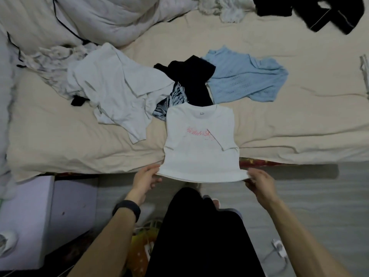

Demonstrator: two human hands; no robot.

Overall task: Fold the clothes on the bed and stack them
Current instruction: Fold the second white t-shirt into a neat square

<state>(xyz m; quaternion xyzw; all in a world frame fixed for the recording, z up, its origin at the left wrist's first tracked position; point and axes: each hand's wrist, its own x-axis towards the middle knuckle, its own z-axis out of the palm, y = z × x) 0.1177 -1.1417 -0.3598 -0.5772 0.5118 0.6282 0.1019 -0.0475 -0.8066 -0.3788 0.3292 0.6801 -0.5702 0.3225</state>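
View from the head, looking down at a bed w/ a beige sheet. A white T-shirt w/ pink lettering lies flat, print up, at the near edge, straight in front of the person. One sleeve is turned in over the chest, so the shirt makes a narrow oblong, prob. to keep the fold tidy. Its hem hangs just past the mattress edge, which leaves room for fingers underneath.

The left hand pinches the hem's left corner, thumb on top. The fingers below are partly hidden, so the hold there looks like a pinch but isn't certain. The right hand grasps the right corner, fingers curled on the cloth. Holding both corners keeps the hem level and taut. The likely next move is to lift it up toward the collar.

Unfolded clothes wait just beyond the collar: a pale grey shirt at left, a black garment in the middle touching the collar, and a blue knit top at right. No stack is visible yet, so the task seems early.
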